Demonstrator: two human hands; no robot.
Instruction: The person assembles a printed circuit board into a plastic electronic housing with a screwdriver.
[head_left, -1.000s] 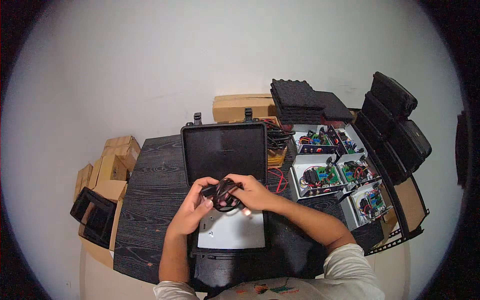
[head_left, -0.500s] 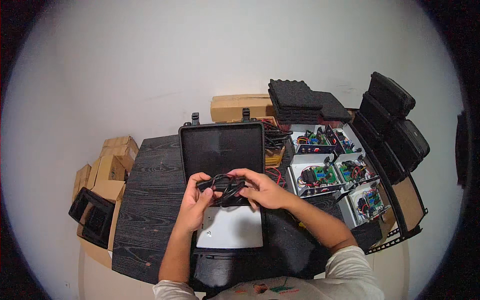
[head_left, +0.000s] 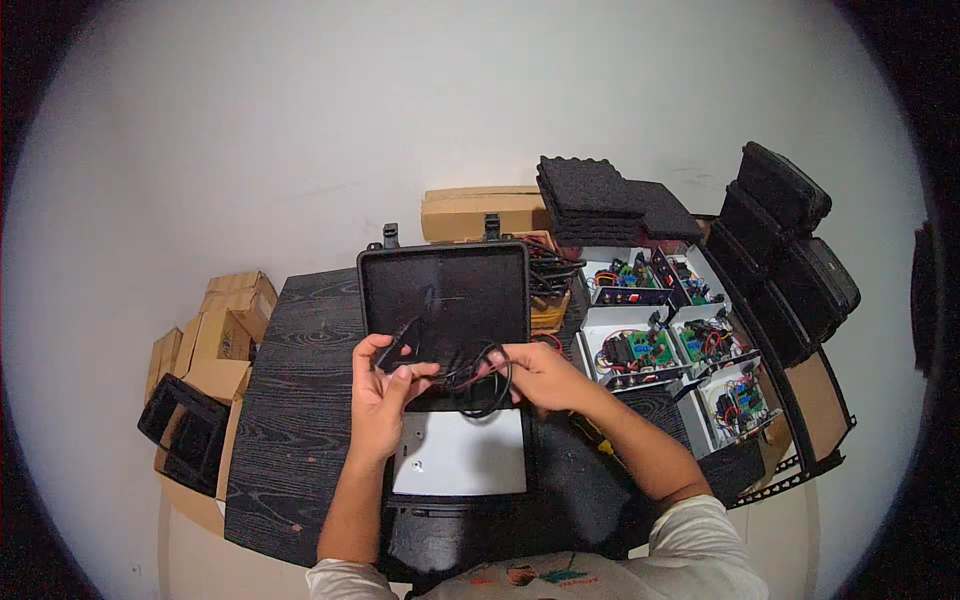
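Note:
Both hands hold a black cable (head_left: pixel 484 400) above an open black hard case (head_left: pixel 445 290). Pinched between the fingers of my left hand (head_left: pixel 383 398) is one end of it, with a slim dark piece standing up at an angle. The fingers of my right hand (head_left: pixel 535 374) close round the cable's loops, and one loop hangs below them. Under the hands, a white metal panel (head_left: pixel 460 455) lies in the near half of the case. The lid stands up behind, its two latches at the top.
On the right, several open white housings (head_left: pixel 632 350) hold green circuit boards and wires. Black foam sheets (head_left: pixel 590 200) and stacked black cases (head_left: pixel 785 240) stand behind them. Cardboard boxes (head_left: pixel 225 335) sit to the left of the dark wood-grain table (head_left: pixel 285 400). A yellow-handled tool (head_left: pixel 600 440) lies by my right forearm.
The cable bundle has loosened and spread, with a loop now hanging lower on the right. My hands have moved slightly apart, and the slim dark piece now stands up in my left fingers.

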